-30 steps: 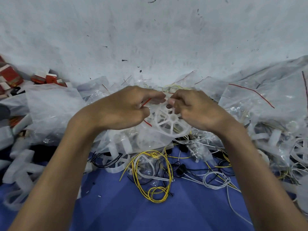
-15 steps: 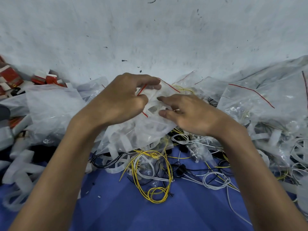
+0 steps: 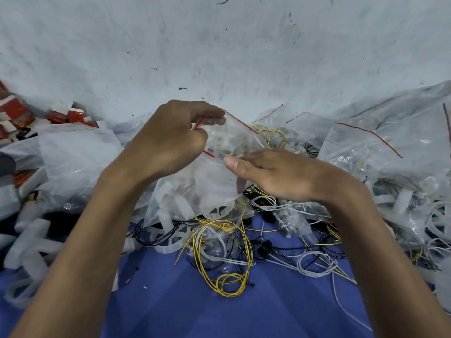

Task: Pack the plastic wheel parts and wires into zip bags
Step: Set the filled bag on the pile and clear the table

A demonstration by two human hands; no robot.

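Observation:
A clear zip bag with a red seal strip hangs in front of me, holding a white plastic wheel part that shows faintly through the film. My left hand pinches the bag's top edge at the red strip. My right hand lies against the bag's right side with the thumb on the film and the fingers stretched out behind it. Below the bag, loose yellow wires, white wires and black wires lie tangled on the blue cloth.
Filled zip bags pile up at the right and a large plastic bag at the left. White wheel parts lie at the far left, red-and-white small boxes at the back left. A grey wall stands behind.
The bag has been lifted and its mouth raised by my left hand. My right hand let go of the top edge and dropped lower along the bag's right side, fingers straightened.

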